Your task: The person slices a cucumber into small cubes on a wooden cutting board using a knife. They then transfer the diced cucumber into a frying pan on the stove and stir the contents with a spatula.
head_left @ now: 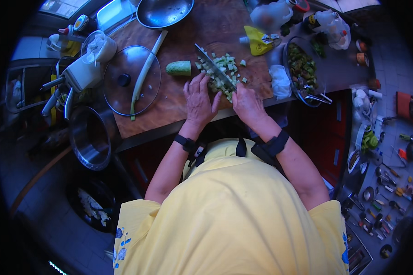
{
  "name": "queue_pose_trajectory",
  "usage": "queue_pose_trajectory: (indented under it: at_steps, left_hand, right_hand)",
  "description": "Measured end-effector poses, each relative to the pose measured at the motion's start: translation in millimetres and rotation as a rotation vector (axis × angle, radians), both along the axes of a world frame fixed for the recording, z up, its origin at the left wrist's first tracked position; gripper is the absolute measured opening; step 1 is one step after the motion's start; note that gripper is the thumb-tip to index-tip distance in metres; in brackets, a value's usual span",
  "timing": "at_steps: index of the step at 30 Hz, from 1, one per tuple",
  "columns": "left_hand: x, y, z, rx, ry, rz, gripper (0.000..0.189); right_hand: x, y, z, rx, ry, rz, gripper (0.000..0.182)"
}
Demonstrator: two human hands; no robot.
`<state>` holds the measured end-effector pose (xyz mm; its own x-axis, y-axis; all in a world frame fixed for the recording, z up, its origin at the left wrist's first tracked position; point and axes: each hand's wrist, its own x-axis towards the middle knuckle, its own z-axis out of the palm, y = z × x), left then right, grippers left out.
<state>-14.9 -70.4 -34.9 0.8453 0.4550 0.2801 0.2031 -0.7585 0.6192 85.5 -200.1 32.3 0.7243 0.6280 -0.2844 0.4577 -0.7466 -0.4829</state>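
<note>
A kitchen knife (215,65) slants across a heap of diced green cucumber (229,63) on the wooden cutting board (179,99). My right hand (249,105) grips its handle at the board's near edge. Just left of the blade rests my left hand (200,98), thumb spread from the fingers and fingertips at the edge of the dice. Whether those fingertips touch the blade is hard to tell. An uncut cucumber piece (178,68) lies beyond my left hand, its cut end facing the heap.
A glass lid (118,92) covers part of a long green onion stalk (155,48) at left. A wok (165,15) sits at the back. To the right are a yellow pouch (256,43), a crumpled white bag (279,82) and a glass bowl of chopped vegetables (300,63).
</note>
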Motion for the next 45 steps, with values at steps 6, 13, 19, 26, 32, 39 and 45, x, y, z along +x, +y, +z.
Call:
queue_pose_trajectory:
  at_steps: [6,13,19,26,32,39,45]
  left_hand:
    - [-3,-4,15,0.104,0.086,-0.040,0.089]
    - [5,-4,10,0.204,0.112,-0.019,0.095]
    - [19,-12,15,0.280,0.084,-0.239,0.091]
    - [46,0,13,0.296,0.060,-0.143,0.089]
    - [40,-6,22,0.197,0.022,-0.021,0.058]
    - [82,-19,38,0.148,-0.108,0.084,0.045]
    - [94,13,13,0.224,-0.113,0.163,0.024]
  right_hand:
    - [17,8,-13,0.143,-0.010,0.030,0.019]
    - [39,5,5,0.328,0.028,-0.024,0.022]
    - [53,-10,2,0.299,0.017,-0.017,0.027]
    - [57,-24,-1,0.312,0.032,-0.028,0.030]
    - [67,-24,6,0.355,0.276,-0.099,0.027]
    - [70,-28,8,0.474,0.966,-0.315,0.015]
    - [83,-46,31,0.342,1.060,-0.306,0.015]
